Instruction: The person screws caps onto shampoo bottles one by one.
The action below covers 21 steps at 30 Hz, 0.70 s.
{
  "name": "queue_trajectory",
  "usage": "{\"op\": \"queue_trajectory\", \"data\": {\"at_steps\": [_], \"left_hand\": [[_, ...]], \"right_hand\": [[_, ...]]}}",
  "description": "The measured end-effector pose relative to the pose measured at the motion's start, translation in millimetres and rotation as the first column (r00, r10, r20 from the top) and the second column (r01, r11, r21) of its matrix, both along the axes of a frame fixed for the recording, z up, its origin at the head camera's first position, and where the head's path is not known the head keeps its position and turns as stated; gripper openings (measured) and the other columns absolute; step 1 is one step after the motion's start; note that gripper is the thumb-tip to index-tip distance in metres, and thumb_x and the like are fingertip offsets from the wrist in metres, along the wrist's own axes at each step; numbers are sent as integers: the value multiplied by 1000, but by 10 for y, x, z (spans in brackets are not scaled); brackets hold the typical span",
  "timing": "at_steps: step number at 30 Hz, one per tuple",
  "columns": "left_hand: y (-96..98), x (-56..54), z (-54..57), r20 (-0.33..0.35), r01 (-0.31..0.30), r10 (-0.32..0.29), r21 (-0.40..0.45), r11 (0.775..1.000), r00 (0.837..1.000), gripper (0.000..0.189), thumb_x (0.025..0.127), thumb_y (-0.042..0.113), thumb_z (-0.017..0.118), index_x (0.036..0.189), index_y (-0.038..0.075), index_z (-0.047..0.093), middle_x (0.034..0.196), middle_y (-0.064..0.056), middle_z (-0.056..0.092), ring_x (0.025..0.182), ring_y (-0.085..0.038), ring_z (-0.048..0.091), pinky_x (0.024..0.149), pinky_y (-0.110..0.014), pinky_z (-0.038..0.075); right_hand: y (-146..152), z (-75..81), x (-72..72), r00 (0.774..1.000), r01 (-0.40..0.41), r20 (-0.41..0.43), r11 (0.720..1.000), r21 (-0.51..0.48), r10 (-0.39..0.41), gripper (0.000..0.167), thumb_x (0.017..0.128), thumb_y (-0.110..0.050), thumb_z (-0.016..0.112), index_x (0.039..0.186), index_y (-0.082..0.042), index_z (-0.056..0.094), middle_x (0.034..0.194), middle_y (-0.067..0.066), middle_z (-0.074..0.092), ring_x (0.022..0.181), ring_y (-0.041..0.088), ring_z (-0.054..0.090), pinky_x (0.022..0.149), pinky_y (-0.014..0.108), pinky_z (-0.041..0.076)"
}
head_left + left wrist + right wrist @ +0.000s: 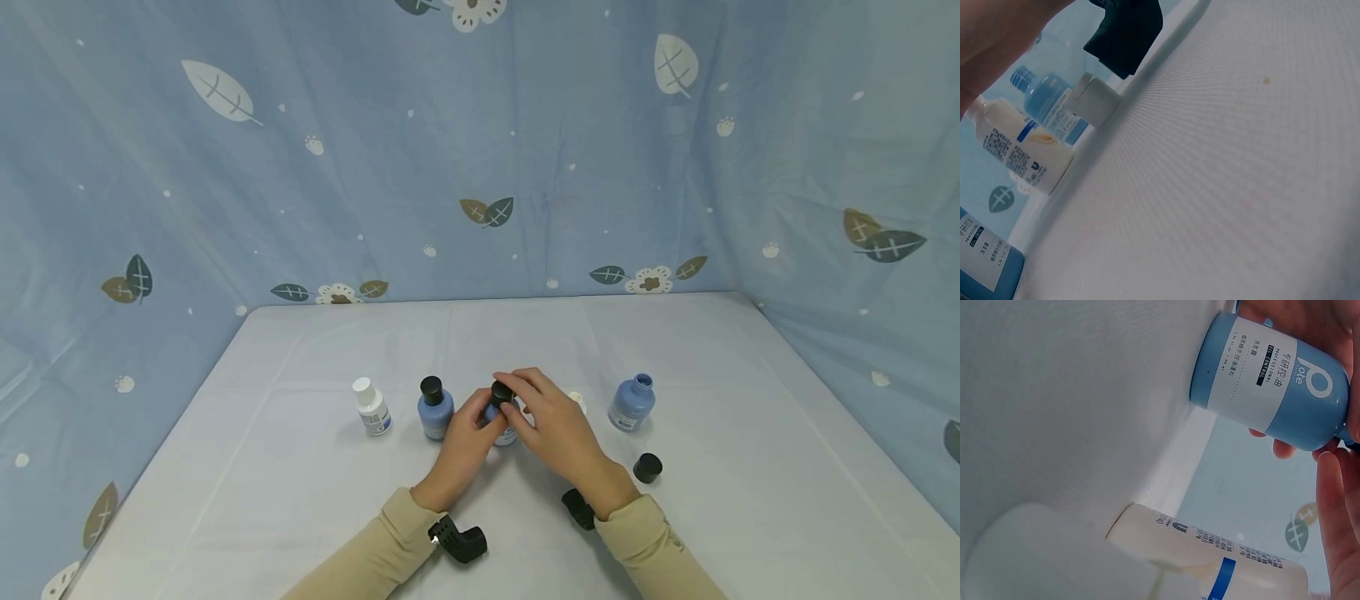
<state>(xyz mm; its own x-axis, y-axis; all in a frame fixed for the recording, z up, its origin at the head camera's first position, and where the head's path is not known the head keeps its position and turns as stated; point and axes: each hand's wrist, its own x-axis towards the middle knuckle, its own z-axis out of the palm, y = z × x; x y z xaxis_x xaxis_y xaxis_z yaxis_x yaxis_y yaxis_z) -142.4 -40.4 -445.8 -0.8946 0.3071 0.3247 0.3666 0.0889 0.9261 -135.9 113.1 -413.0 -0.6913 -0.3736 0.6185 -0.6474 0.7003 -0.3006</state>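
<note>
My left hand grips a small blue bottle with a white "oil control" label, standing upright at the middle of the table. My right hand pinches the bottle's black cap from above between thumb and fingers. Close behind the right hand stands a white bottle, mostly covered by that hand in the head view. Its neck shows no cap in the left wrist view. A second blue bottle, black-capped, stands just left of the left hand.
On the far left stands a white-capped white bottle. To the right are an uncapped blue bottle and a loose black cap. A white cap lies on the white-covered table. Blue patterned cloth hangs around it.
</note>
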Motion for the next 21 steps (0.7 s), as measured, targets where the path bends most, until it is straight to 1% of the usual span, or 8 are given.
{"op": "queue_trajectory", "data": {"at_steps": [4,7,11,14,17,21], "left_hand": [[-1,15,30,14,-1,2,-14,1000,1000,30,90,20,55,118,11,54,112,-1,54,107,-20,51,87,-31,42],[1,14,28,27,-8,8,-20,1000,1000,29,90,21,55,118,12,54,111,1,54,106,-18,51,87,-30,42],[6,11,22,22,-18,19,-27,999,1000,28,90,19,55,117,12,54,110,1,55,104,-19,52,85,-30,43],[12,9,18,20,-25,25,-27,999,999,28,90,21,55,117,14,55,109,1,55,102,-19,52,84,-30,43],[18,9,16,25,-30,31,-25,999,999,29,89,25,56,117,18,55,109,3,56,102,-16,53,83,-30,44],[21,8,13,23,-32,32,-22,999,999,28,89,25,56,116,20,55,110,5,56,101,-13,52,84,-30,43]], "right_hand": [[1,7,6,1000,-7,15,1000,2,7,40,86,-24,60,124,-15,52,116,0,50,84,12,55,65,24,46],[3,6,8,999,-21,26,1000,6,21,39,88,-24,57,126,-15,51,121,0,48,94,12,54,70,26,47],[5,-11,5,998,-54,32,998,23,53,39,90,-15,52,129,-14,48,128,0,46,111,13,48,80,28,45],[6,-22,2,998,-65,25,997,41,64,43,87,-7,50,129,-14,49,130,0,45,116,12,44,85,28,43],[7,-26,0,998,-64,16,997,50,63,44,85,-3,54,128,-14,50,130,-1,45,118,12,43,88,28,42],[7,-27,-1,998,-61,5,997,53,61,44,84,-2,58,126,-14,52,127,0,47,117,13,44,88,28,41]]}}
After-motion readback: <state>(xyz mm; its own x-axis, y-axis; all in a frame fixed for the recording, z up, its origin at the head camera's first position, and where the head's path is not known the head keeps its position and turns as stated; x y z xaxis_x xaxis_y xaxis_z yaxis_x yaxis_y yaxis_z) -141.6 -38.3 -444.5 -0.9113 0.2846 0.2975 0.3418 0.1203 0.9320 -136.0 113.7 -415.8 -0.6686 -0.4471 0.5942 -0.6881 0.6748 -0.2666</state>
